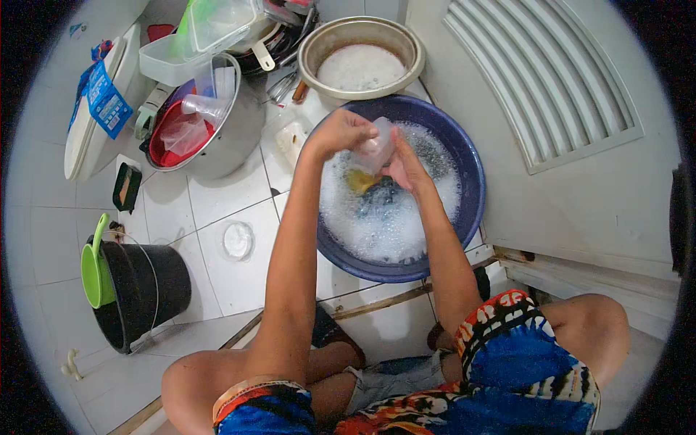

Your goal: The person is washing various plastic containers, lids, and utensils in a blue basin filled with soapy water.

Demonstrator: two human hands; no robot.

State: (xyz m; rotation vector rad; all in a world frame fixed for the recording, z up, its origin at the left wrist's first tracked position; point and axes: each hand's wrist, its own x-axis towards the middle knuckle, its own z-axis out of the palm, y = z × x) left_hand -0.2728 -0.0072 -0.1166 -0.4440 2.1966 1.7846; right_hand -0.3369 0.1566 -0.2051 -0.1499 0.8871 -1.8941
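Note:
Both hands are over a round blue plastic basin [473, 201] holding foamy, soapy water [375, 228]. Between them is a small translucent plastic container [378, 149], tilted. My left hand [345, 133] grips it from the upper left, its fingers bent at the container's rim. From the right, my right hand [406, 163] holds it with the thumb up along its side and the fingers beneath. A yellow thing, perhaps a sponge [361, 180], shows in the foam just below the container. What lies under the suds is hidden.
A metal pot [307, 51] with foamy liquid touches the basin's far side. Plastic tubs [168, 60] and a tilted metal pot [234, 130] of cups stand at left. Nearer are a clear round lid [237, 241] and black bucket [157, 288] with green dipper [98, 277]. A louvred door [544, 206] borders the right.

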